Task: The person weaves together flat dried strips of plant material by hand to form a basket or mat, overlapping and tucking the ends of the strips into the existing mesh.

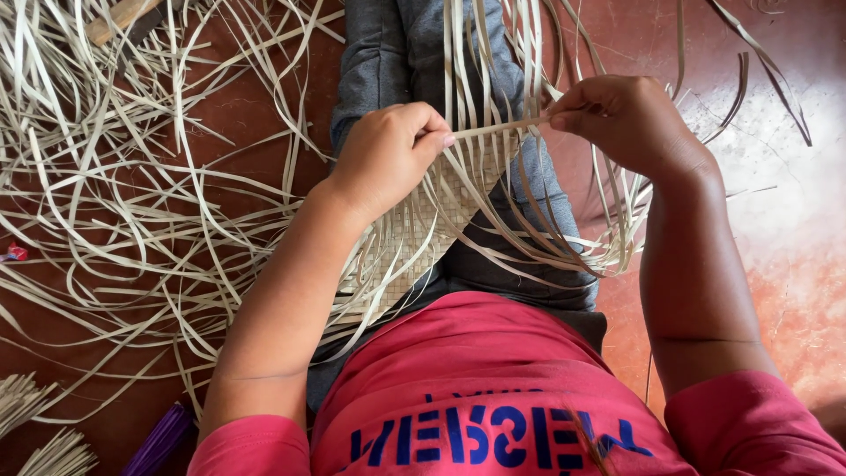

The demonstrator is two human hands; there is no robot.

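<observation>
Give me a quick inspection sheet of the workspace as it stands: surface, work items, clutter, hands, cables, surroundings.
Surface: reddish floor, glare at right.
Work items: woven mat piece on the lap; one pale strip stretched between both hands.
Clutter: loose strips spread at left; purple item and strip bundles at lower left.
Hands: left hand pinches the strip against the mat; right hand pinches its other end.
Cables: nothing seen.
Surroundings: grey trousers, pink shirt.

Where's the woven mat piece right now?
Head view, centre: the woven mat piece lies on the person's lap, partly under the left hand, loose strips fanning out toward the right hand.
</observation>
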